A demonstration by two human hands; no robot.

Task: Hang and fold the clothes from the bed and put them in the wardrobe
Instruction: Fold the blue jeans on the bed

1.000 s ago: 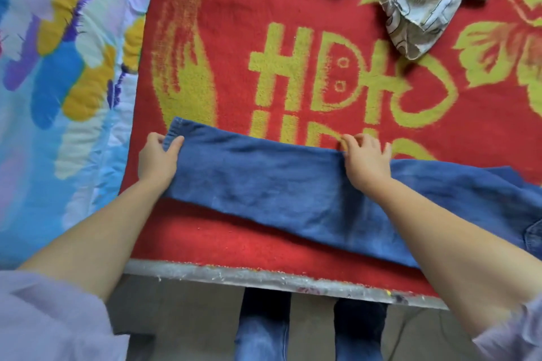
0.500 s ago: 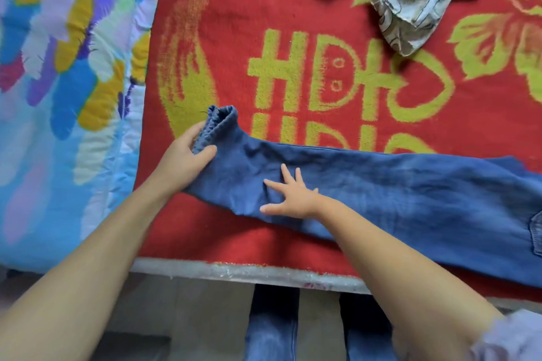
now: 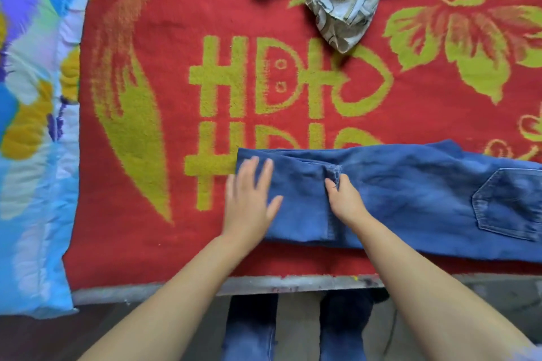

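Note:
A pair of blue jeans (image 3: 410,199) lies across the red bed cover (image 3: 176,243) near the front edge, its leg end folded back over itself so the fold sits at the left. My left hand (image 3: 249,202) lies flat with spread fingers on the folded left end. My right hand (image 3: 343,199) pinches the leg hem at the middle of the jeans. A back pocket shows at the far right. A crumpled grey patterned garment (image 3: 343,0) lies at the top of the bed.
A quilt (image 3: 32,126) with blue, yellow and purple patches covers the bed's left side. The bed's grey front edge (image 3: 293,284) runs below the jeans. My own legs in blue jeans (image 3: 252,328) stand on the floor beneath it.
The left leg end has been folded over to the right onto the jeans. My left hand let go of the hem and now lies flat; my right hand now pinches the hem.

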